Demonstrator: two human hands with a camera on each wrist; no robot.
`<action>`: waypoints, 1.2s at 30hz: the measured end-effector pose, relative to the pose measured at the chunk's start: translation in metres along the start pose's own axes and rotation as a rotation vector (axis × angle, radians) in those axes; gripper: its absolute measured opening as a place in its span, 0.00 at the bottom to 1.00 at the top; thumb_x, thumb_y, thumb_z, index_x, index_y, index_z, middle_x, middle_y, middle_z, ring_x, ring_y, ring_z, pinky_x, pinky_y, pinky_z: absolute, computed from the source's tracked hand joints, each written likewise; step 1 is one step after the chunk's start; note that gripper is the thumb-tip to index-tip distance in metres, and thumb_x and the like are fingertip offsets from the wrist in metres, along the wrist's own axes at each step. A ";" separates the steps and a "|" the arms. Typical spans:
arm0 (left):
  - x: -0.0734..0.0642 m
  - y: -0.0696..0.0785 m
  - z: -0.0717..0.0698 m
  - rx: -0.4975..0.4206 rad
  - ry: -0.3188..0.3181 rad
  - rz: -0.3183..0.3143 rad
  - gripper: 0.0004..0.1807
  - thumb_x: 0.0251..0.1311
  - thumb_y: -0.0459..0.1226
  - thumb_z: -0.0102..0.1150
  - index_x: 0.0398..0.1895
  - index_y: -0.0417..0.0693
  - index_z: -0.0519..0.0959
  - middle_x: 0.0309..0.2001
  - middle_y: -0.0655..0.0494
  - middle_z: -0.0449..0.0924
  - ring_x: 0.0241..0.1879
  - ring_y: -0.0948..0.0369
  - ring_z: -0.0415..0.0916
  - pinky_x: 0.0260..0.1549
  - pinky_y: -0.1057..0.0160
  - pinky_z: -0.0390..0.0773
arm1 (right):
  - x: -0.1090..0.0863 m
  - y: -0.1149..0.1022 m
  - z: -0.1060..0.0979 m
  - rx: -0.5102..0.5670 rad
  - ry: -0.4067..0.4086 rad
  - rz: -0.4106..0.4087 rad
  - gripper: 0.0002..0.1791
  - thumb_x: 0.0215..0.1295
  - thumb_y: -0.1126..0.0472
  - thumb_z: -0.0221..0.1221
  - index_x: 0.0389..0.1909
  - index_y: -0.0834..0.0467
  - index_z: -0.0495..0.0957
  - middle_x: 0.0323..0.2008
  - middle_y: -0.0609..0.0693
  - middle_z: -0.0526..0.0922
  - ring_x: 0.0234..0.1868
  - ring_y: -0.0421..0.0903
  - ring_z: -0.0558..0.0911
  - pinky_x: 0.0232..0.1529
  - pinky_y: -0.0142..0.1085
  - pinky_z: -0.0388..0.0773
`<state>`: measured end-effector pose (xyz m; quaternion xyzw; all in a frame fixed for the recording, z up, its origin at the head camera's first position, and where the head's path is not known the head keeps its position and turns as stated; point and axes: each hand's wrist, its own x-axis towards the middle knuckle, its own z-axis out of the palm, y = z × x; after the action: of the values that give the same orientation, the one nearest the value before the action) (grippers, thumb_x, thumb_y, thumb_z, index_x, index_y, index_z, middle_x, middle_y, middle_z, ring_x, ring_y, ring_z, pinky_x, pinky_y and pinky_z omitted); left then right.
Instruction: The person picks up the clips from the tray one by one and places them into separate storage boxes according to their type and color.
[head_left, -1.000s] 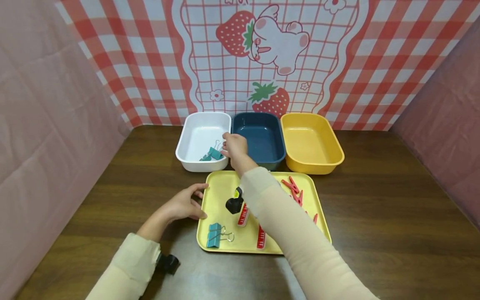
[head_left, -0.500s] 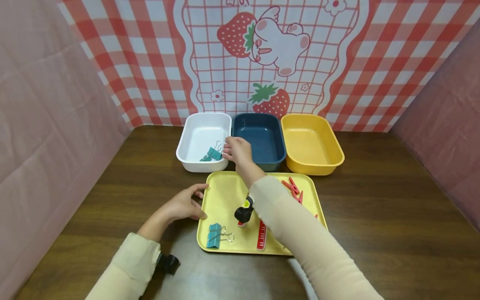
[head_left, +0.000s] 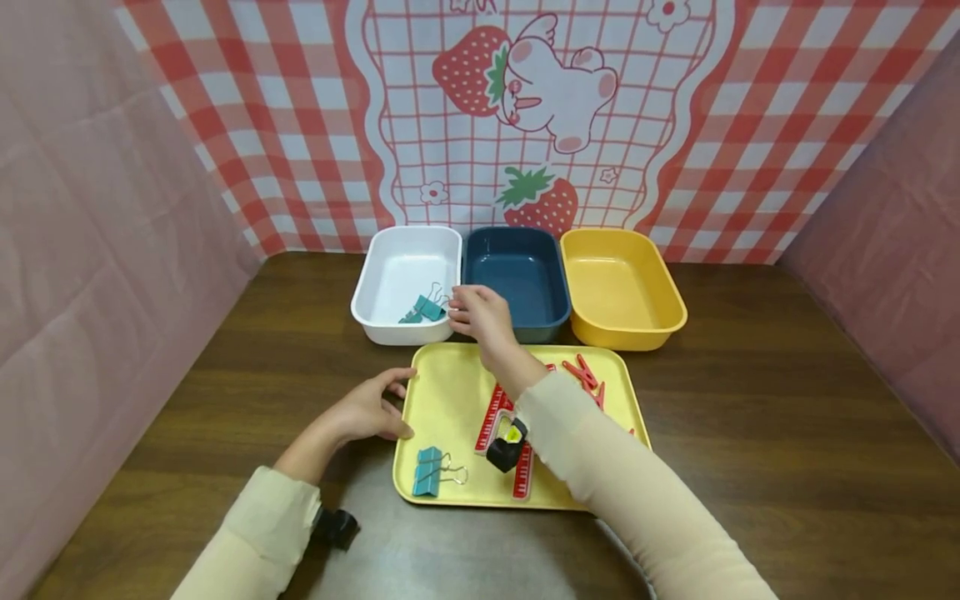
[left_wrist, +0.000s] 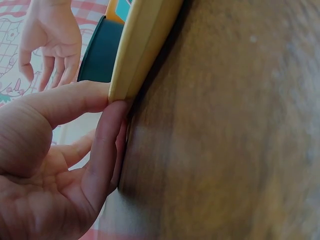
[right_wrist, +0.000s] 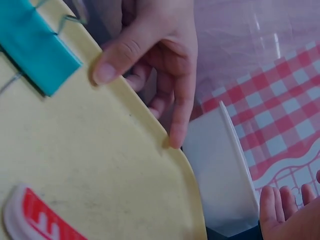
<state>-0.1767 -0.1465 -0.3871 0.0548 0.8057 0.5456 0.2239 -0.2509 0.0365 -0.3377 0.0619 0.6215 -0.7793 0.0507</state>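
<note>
My left hand (head_left: 366,408) holds the left rim of a yellow tray (head_left: 450,379), thumb and fingers at its edge, as the left wrist view shows up close. Over the front of the white and dark blue bins is my right hand (head_left: 483,318), its fingers loosely bent with nothing held. Teal binder clips (head_left: 430,308) lie in the white bin (head_left: 408,333) beside its fingertips. Another teal binder clip (head_left: 428,472) sits in the tray's near left corner. Red strips with white marks (head_left: 522,477), like short rulers, lie mid-tray, partly hidden by the right wrist camera.
Red clothespins (head_left: 581,372) are on the tray's right side, partly covered by the right sleeve. The dark blue bin (head_left: 517,275) and the yellow bin (head_left: 630,337) stand right of the white one. A checked cloth (head_left: 300,125) hangs behind them.
My right hand has drawn back from the white bin, moving right and toward me, and more of the red strips shows. The left hand stays at the tray's rim.
</note>
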 end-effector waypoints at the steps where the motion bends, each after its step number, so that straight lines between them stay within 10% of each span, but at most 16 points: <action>1: 0.000 0.000 0.000 -0.001 -0.001 0.002 0.47 0.38 0.19 0.66 0.66 0.38 0.58 0.47 0.41 0.63 0.33 0.57 0.76 0.31 0.59 0.81 | -0.002 0.000 0.000 0.000 -0.001 -0.003 0.16 0.65 0.62 0.53 0.50 0.67 0.74 0.43 0.64 0.77 0.34 0.47 0.78 0.48 0.43 0.77; 25: 0.000 0.002 0.001 0.012 -0.006 -0.012 0.48 0.39 0.20 0.67 0.67 0.39 0.57 0.49 0.41 0.63 0.34 0.56 0.76 0.32 0.59 0.81 | -0.047 0.015 -0.008 -0.053 -0.098 -0.036 0.14 0.62 0.65 0.54 0.46 0.67 0.75 0.38 0.56 0.80 0.48 0.61 0.76 0.45 0.40 0.79; 36: 0.000 0.001 -0.001 0.017 -0.008 -0.020 0.47 0.39 0.21 0.67 0.67 0.39 0.57 0.48 0.42 0.63 0.35 0.56 0.76 0.32 0.59 0.81 | -0.064 0.019 -0.010 -0.114 -0.169 -0.113 0.13 0.59 0.67 0.58 0.45 0.67 0.76 0.40 0.53 0.79 0.41 0.45 0.78 0.48 0.43 0.76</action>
<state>-0.1776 -0.1464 -0.3860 0.0506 0.8098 0.5364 0.2323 -0.1844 0.0417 -0.3479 -0.0423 0.6609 -0.7467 0.0624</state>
